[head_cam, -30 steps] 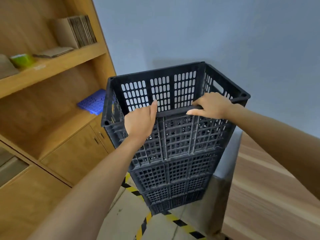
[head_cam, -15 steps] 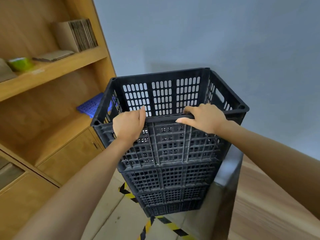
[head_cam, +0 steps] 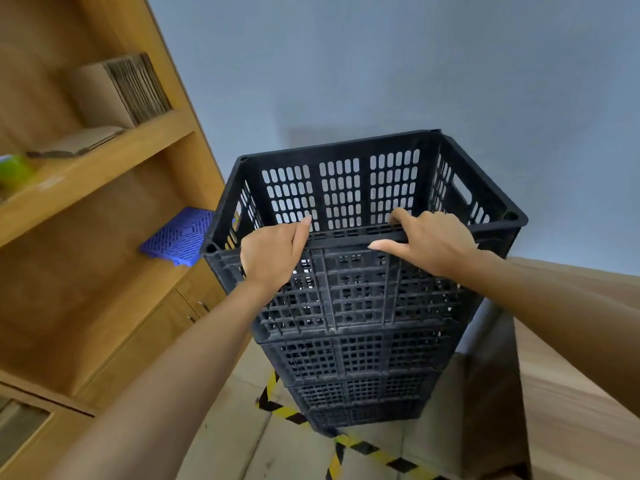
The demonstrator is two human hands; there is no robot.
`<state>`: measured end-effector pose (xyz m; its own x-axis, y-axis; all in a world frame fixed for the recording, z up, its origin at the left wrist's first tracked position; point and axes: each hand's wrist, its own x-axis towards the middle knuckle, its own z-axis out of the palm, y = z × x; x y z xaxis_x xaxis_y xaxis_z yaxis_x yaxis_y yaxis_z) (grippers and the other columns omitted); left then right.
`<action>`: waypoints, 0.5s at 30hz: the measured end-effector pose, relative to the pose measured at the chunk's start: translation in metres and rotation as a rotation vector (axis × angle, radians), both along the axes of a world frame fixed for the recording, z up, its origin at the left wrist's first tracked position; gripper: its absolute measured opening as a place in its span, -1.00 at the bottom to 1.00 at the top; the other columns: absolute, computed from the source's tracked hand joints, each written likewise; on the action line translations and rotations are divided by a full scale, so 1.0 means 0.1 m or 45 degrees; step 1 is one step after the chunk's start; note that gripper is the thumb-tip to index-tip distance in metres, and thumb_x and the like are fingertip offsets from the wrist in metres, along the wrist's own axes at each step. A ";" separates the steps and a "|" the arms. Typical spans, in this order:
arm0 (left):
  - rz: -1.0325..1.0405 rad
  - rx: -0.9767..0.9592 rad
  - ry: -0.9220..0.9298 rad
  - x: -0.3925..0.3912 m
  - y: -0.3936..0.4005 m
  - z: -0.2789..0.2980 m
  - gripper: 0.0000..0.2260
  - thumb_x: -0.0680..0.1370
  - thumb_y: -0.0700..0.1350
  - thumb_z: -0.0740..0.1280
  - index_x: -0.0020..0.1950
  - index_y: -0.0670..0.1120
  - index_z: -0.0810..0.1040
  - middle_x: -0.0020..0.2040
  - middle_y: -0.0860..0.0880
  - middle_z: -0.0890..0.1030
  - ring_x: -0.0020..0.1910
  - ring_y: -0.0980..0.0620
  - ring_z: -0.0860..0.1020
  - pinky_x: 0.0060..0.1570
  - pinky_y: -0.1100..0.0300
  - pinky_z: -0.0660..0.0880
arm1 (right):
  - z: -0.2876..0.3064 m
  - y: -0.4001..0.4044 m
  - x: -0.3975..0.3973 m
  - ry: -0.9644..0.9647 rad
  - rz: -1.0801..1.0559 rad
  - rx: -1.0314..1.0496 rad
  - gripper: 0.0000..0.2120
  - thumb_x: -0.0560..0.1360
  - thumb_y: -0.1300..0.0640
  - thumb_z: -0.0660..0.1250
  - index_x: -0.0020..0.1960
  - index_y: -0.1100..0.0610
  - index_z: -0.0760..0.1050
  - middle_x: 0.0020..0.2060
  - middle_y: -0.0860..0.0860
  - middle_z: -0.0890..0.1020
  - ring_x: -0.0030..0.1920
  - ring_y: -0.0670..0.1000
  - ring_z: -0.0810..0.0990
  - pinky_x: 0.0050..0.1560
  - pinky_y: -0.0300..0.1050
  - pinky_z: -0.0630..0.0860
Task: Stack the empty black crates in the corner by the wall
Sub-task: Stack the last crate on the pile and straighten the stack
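Black top crate (head_cam: 346,188) is gripped at its near rim by left hand (head_cam: 273,252) and right hand (head_cam: 429,240), seated on the stack (head_cam: 360,368) by the wall (head_cam: 381,64), probably for alignment.

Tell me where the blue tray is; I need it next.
Head view, left: the blue tray lies on the wooden shelf, just left of the top black crate.
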<state>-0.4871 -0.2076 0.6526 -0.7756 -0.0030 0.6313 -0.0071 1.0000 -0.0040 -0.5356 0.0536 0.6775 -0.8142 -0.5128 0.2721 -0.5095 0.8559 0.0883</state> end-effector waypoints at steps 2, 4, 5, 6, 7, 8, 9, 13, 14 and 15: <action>-0.051 0.000 0.036 -0.05 -0.10 -0.01 -0.48 0.64 0.06 0.12 -0.52 -0.02 0.18 -0.62 0.09 0.19 -0.66 0.03 0.27 -0.51 0.28 -0.10 | -0.01 -0.08 0.03 0.025 -0.037 -0.001 -0.24 0.42 -0.51 -0.07 0.24 0.07 0.42 -0.56 -0.08 0.37 -0.55 -0.13 0.31 -0.53 -0.19 0.23; -0.096 0.008 0.043 -0.10 -0.20 -0.01 -0.48 0.65 0.06 0.11 -0.52 -0.01 0.15 -0.62 0.09 0.19 -0.65 0.04 0.27 -0.51 0.28 -0.09 | -0.04 -0.17 0.03 0.048 -0.074 -0.010 -0.25 0.42 -0.52 -0.08 0.11 0.07 0.47 -0.54 -0.08 0.41 -0.54 -0.12 0.35 -0.50 -0.18 0.27; -0.109 0.014 0.034 -0.13 -0.25 -0.01 -0.47 0.65 0.07 0.09 -0.52 -0.01 0.14 -0.62 0.08 0.19 -0.64 0.04 0.27 -0.51 0.27 -0.08 | -0.05 -0.22 0.02 0.055 -0.085 -0.017 -0.24 0.41 -0.53 -0.11 0.02 0.07 0.49 -0.53 -0.07 0.44 -0.53 -0.10 0.38 -0.47 -0.17 0.31; -0.117 0.019 0.021 -0.16 -0.30 -0.02 -0.47 0.66 0.08 0.07 -0.52 -0.01 0.12 -0.62 0.08 0.19 -0.63 0.04 0.28 -0.51 0.26 -0.05 | -0.07 -0.27 0.02 0.063 -0.094 -0.022 -0.22 0.39 -0.55 -0.14 -0.05 0.08 0.51 -0.53 -0.06 0.46 -0.52 -0.08 0.42 -0.46 -0.17 0.34; -0.126 0.025 0.011 -0.20 -0.36 -0.02 -0.46 0.66 0.08 0.06 -0.51 -0.01 0.11 -0.62 0.08 0.19 -0.62 0.04 0.28 -0.52 0.26 -0.03 | -0.08 -0.33 0.01 0.070 -0.105 -0.023 -0.21 0.39 -0.55 -0.16 -0.12 0.08 0.52 -0.53 -0.05 0.48 -0.52 -0.07 0.44 -0.47 -0.17 0.34; -0.139 0.032 0.005 -0.24 -0.42 -0.03 -0.46 0.66 0.09 0.05 -0.51 -0.01 0.10 -0.62 0.07 0.19 -0.61 0.04 0.28 -0.52 0.25 0.01 | -0.09 -0.39 0.01 0.077 -0.118 -0.023 -0.20 0.39 -0.55 -0.17 -0.17 0.09 0.52 -0.53 -0.03 0.48 -0.52 -0.05 0.44 -0.48 -0.18 0.35; -0.152 0.044 -0.004 -0.29 -0.48 -0.03 -0.46 0.66 0.09 0.05 -0.51 -0.02 0.11 -0.61 0.07 0.20 -0.60 0.04 0.28 -0.54 0.24 0.06 | -0.10 -0.45 0.01 0.079 -0.133 -0.026 -0.19 0.38 -0.55 -0.18 -0.23 0.10 0.51 -0.53 -0.02 0.48 -0.52 -0.04 0.45 -0.47 -0.16 0.40; -0.189 0.116 -0.049 -0.46 -0.73 -0.02 -0.45 0.68 0.07 0.06 -0.53 -0.02 0.14 -0.59 0.05 0.27 -0.58 0.04 0.27 -0.47 0.16 0.28 | -0.12 -0.72 0.03 0.079 -0.191 -0.019 -0.17 0.38 -0.54 -0.20 -0.31 0.14 0.48 -0.54 -0.01 0.47 -0.53 -0.01 0.46 -0.49 -0.16 0.45; -0.198 0.119 -0.047 -0.51 -0.78 -0.01 -0.44 0.68 0.07 0.06 -0.53 -0.02 0.15 -0.59 0.04 0.27 -0.58 0.04 0.26 -0.47 0.17 0.25 | -0.12 -0.78 0.02 0.077 -0.211 -0.016 -0.18 0.39 -0.53 -0.18 -0.30 0.14 0.49 -0.55 -0.01 0.45 -0.54 -0.02 0.44 -0.52 -0.18 0.37; -0.202 0.113 -0.044 -0.57 -0.83 -0.01 -0.44 0.68 0.08 0.04 -0.53 -0.03 0.16 -0.59 0.03 0.28 -0.58 0.04 0.27 -0.47 0.18 0.21 | -0.12 -0.83 0.01 0.083 -0.229 -0.013 -0.19 0.41 -0.53 -0.17 -0.29 0.14 0.50 -0.55 -0.02 0.43 -0.54 -0.02 0.42 -0.54 -0.20 0.32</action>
<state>-0.5443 -0.2905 0.6517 -0.7919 0.0668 0.6070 0.1496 0.9849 0.0868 -0.5341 -0.0298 0.6657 -0.8730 -0.3575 0.3317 -0.3417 0.9337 0.1070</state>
